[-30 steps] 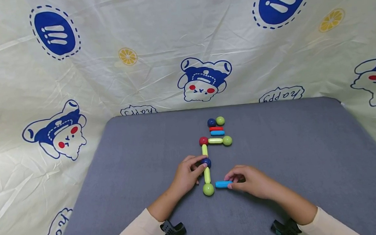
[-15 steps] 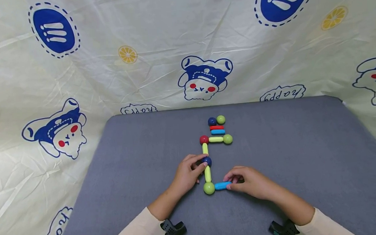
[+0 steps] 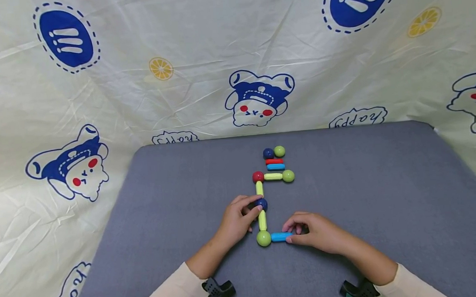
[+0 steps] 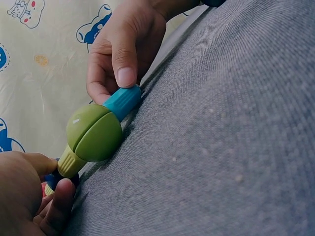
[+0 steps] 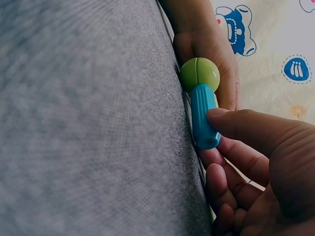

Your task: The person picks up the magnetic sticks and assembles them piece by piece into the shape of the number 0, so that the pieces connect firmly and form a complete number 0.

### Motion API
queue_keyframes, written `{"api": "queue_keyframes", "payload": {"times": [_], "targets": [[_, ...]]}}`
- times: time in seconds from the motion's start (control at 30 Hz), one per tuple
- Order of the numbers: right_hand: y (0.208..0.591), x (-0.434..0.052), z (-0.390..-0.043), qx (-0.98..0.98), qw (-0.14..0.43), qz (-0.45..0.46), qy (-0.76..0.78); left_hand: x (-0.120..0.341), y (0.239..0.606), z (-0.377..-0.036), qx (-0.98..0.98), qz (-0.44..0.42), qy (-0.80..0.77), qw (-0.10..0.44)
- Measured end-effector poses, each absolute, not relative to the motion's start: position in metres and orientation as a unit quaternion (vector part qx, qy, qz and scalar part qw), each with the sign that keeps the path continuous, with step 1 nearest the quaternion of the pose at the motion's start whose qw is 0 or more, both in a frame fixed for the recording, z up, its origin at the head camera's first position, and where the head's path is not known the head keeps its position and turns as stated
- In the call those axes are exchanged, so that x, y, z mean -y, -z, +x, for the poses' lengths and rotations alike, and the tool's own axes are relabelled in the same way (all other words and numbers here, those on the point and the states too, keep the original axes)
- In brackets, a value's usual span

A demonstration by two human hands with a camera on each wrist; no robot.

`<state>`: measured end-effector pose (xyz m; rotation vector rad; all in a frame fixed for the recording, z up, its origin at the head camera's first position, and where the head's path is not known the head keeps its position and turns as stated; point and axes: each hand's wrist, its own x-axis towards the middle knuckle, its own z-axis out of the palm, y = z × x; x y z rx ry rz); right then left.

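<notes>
My left hand [image 3: 236, 219] pinches a dark blue ball [image 3: 262, 204] between thumb and fingers. Yellow-green rods join that ball to a red ball [image 3: 258, 177] on the far side and, by the near rod [image 3: 262, 221], to a green ball [image 3: 263, 238]. From the red ball another yellow-green rod [image 3: 273, 176] runs right to a second green ball [image 3: 289, 176]. A light blue rod [image 5: 202, 113] is pinched by my right hand [image 3: 314, 232], thumb on one side and fingers on the other. Its left end meets the near green ball [image 4: 94, 132] in both wrist views.
Beyond the joined pieces lie a loose blue rod [image 3: 276, 166], a red rod [image 3: 274, 161], another dark blue ball [image 3: 268, 153] and a green ball [image 3: 279, 151]. All rest on a grey cloth-covered table [image 3: 182, 179]. A printed white sheet [image 3: 198, 37] hangs behind it.
My right hand has brought the light blue rod left against the near green ball, closing the small gap, then turned it nearly square to the yellow-green rod. The left hand stays on the dark blue ball.
</notes>
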<state>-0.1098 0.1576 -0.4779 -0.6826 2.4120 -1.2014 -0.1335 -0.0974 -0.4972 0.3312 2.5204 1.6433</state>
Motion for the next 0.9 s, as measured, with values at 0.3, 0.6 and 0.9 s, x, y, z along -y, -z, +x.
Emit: {"api": "queue_keyframes", "payload": {"times": [0.3, 0.6, 0.9], "targets": [[0.478, -0.157, -0.11, -0.85, 0.189, -0.235, 0.433, 0.098, 0.497, -0.129, -0.833, 0.098, -0.542, 0.054], [0.48, -0.158, -0.107, -0.851, 0.182, -0.232, 0.434, 0.099, 0.492, -0.116, -0.826, 0.107, -0.553, 0.032], [0.481, -0.159, -0.108, -0.846, 0.182, -0.234, 0.443, 0.102, 0.484, -0.084, -0.803, 0.11, -0.578, 0.097]]}}
